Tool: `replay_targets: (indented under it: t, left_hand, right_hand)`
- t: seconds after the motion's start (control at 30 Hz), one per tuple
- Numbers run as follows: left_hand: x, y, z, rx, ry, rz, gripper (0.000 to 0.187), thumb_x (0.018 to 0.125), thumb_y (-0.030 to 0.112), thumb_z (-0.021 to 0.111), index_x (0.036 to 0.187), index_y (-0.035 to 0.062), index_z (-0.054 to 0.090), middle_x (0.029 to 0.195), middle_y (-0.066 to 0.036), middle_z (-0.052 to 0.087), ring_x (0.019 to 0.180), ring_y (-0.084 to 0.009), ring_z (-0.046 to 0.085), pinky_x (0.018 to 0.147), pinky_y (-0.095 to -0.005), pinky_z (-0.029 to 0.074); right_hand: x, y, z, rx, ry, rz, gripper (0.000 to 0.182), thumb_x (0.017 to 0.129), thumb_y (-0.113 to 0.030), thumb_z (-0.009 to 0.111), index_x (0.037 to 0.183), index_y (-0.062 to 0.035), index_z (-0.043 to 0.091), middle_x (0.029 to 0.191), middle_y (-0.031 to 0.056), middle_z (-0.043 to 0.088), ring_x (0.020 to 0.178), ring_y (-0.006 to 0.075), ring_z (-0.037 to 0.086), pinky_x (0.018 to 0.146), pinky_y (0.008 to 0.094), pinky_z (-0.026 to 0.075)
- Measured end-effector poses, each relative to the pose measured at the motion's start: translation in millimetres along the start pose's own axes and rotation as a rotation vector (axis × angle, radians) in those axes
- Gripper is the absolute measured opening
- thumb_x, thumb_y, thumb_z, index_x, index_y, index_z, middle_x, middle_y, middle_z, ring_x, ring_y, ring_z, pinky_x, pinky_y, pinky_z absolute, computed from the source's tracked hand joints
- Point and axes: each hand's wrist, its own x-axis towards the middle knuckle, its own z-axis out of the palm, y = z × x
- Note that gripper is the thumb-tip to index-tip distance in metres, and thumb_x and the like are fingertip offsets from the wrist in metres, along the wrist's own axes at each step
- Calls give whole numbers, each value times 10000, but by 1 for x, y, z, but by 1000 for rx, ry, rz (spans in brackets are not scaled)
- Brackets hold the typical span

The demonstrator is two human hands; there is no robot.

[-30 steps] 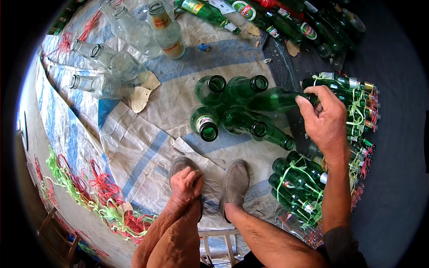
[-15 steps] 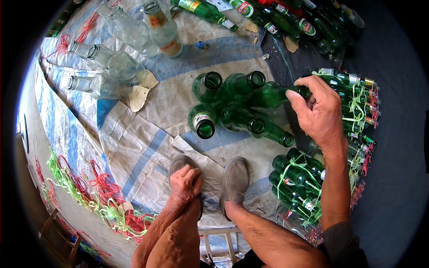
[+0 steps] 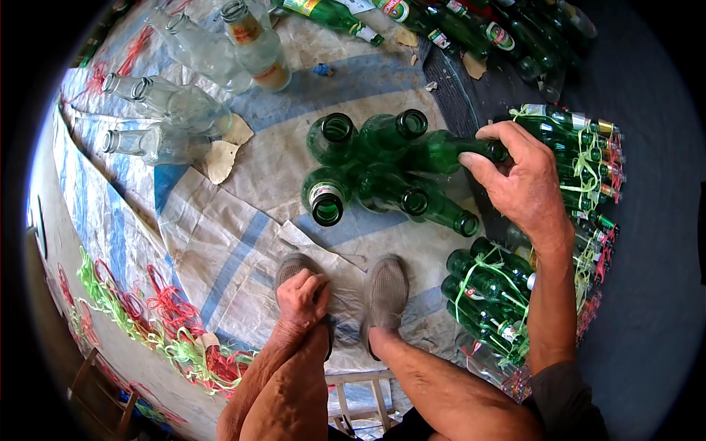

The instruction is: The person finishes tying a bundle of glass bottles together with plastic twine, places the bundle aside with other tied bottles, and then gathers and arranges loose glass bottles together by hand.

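Note:
Several green glass bottles [image 3: 379,184] stand in a tight cluster, mouths up, on the striped sheet in front of my feet. My right hand [image 3: 522,173] is curled round the neck of the rightmost green bottle [image 3: 440,152], thumb on the near side and index finger on the far side; its other fingers are partly hidden. My left hand [image 3: 301,300] rests near my left knee with its fingers curled in, and nothing shows in it.
Clear glass bottles [image 3: 268,59] stand at the upper left. Bundles of green bottles tied with string [image 3: 485,294] lie at the right. Loose green bottles [image 3: 441,22] lie at the back. Red and green string [image 3: 176,316] is heaped at the left, on the striped sheet [image 3: 220,257].
The view has shifted slightly, so the bottles sit a little further left and higher or lower in it. My right hand stays at the bottle neck; my left hand has barely moved.

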Motion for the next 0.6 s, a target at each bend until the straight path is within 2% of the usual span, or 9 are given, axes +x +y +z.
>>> replay_targets:
  t: [0.4,0.6]
  left_hand:
    - [2,1,2,23,27,17,198,783,41,821,960,88,745,809,-78,640,695,-296,678,622,-397,547]
    - [3,3,2,20,22,9,173,796,40,824,948,78,749,812,-82,650,699,-302,682,627,-395,551]
  right_hand:
    - [3,1,4,-15,57,-113,246,852,-77,848,1031,5,699,909,157,694,698,348,670,619,407,522]
    - [3,3,5,-12,0,-130,282,851,-113,861,1052,-9,694,948,137,699,712,334,660,640,412,520]
